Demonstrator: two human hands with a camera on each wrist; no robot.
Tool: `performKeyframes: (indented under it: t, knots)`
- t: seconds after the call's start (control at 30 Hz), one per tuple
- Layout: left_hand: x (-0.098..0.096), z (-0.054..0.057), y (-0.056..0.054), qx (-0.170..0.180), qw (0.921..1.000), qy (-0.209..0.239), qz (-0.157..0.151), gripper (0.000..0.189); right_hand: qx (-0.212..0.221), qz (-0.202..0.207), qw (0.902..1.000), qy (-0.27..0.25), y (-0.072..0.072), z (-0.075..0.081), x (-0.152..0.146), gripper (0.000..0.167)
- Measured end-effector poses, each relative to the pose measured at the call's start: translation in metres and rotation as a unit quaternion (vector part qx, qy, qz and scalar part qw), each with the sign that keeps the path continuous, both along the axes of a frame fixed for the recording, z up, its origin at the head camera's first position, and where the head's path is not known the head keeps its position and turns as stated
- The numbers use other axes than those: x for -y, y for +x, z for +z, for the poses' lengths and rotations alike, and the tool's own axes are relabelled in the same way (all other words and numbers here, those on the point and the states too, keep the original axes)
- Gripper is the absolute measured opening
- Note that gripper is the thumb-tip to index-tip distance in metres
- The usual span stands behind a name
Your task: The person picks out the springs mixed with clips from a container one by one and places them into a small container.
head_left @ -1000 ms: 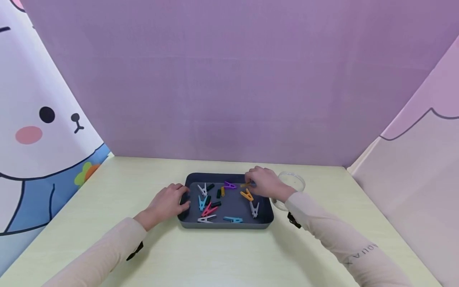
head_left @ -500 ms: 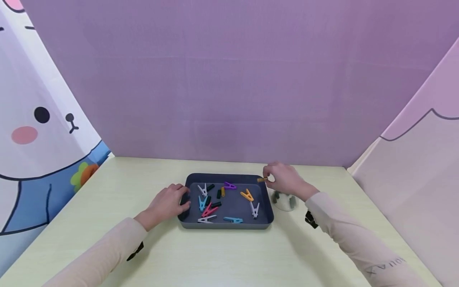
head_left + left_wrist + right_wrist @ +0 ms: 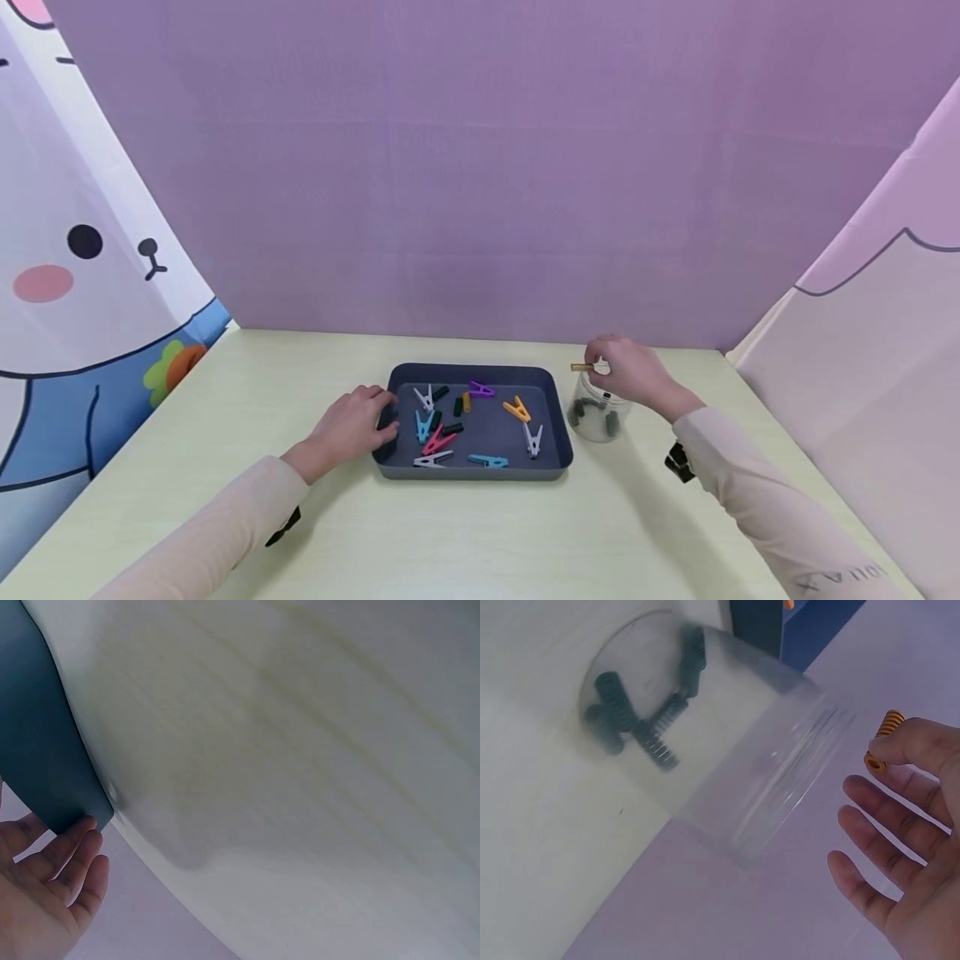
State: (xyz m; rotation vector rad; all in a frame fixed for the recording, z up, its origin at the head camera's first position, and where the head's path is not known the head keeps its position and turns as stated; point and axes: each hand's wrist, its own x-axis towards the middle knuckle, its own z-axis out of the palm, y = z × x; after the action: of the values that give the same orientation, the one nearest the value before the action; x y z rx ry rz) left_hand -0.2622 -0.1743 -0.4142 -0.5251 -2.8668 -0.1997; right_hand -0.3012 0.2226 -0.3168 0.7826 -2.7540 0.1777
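Note:
My left hand (image 3: 351, 432) grips the left end of a dark grey tray (image 3: 480, 472), with fingertips at its rim; in the left wrist view, fingers touch the tray's wall (image 3: 45, 727). Between thumb and index finger my right hand (image 3: 633, 375) pinches an orange coil spring (image 3: 887, 727), its other fingers spread. That hand is above a clear jar (image 3: 600, 425), the spring near its mouth. Several dark green springs (image 3: 622, 705) lie at the jar's bottom. Inside the tray are several clips, including an orange one (image 3: 517, 408), and loose springs, among them a yellow one (image 3: 467, 402).
The jar stands close to the tray's right side on a pale wooden table (image 3: 480, 542). A purple backdrop (image 3: 480, 183) rises behind the table's far edge. Printed cloth panels (image 3: 112, 250) flank both sides.
My right hand has lifted the orange spring from the tray's right part and carried it rightward to above the jar. The left hand has stayed at the tray.

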Motion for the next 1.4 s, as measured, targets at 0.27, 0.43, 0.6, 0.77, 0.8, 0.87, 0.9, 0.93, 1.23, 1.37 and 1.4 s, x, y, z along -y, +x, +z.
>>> performKeyframes:
  t: [0.27, 0.43, 0.6, 0.77, 0.8, 0.87, 0.9, 0.93, 1.23, 1.37, 1.4]
  knots:
    - [0.000, 0.001, 0.001, -0.006, 1.0000, 0.002, -0.004, 0.041, 0.001, -0.013, 0.9999, 0.000, -0.001, -0.006, -0.016, 0.007]
    - [0.000, 0.000, 0.001, -0.013, 0.9999, 0.001, -0.005, 0.040, 0.001, -0.028, 0.9995, 0.013, 0.000, -0.010, -0.022, 0.008]
    - [0.000, 0.000, 0.001, -0.016, 0.9998, 0.002, -0.007, 0.040, 0.008, -0.033, 0.9989, 0.031, -0.002, -0.016, -0.025, 0.010]
    - [0.000, 0.001, 0.002, -0.017, 0.9998, 0.003, -0.008, 0.040, 0.014, -0.032, 0.9989, 0.030, -0.003, -0.020, -0.025, 0.010]
    - [0.000, 0.001, 0.002, -0.017, 0.9998, 0.003, -0.008, 0.040, 0.014, -0.031, 0.9990, 0.030, -0.004, -0.021, -0.024, 0.009]
    - [-0.001, 0.001, 0.002, -0.016, 0.9998, 0.003, -0.008, 0.040, 0.017, -0.029, 0.9990, 0.030, -0.005, -0.022, -0.023, 0.009]
    - [-0.001, 0.001, 0.002, -0.016, 0.9998, 0.003, -0.008, 0.040, 0.017, -0.027, 0.9990, 0.030, -0.006, -0.022, -0.023, 0.009]
    - [-0.001, 0.001, 0.002, -0.015, 0.9999, 0.003, -0.007, 0.040, 0.018, -0.026, 0.9990, 0.031, -0.006, -0.022, -0.022, 0.010]
    - [-0.001, 0.001, 0.001, -0.016, 0.9998, 0.008, -0.008, 0.040, 0.016, -0.015, 0.9993, 0.030, -0.006, -0.023, -0.020, 0.008]
    - [-0.001, 0.001, 0.001, -0.013, 0.9998, 0.009, -0.009, 0.040, 0.021, -0.020, 0.9990, 0.035, -0.006, -0.022, -0.020, 0.011]
    - [-0.001, 0.001, 0.001, -0.012, 0.9998, 0.009, -0.009, 0.040, 0.022, -0.021, 0.9989, 0.037, -0.006, -0.022, -0.020, 0.012]
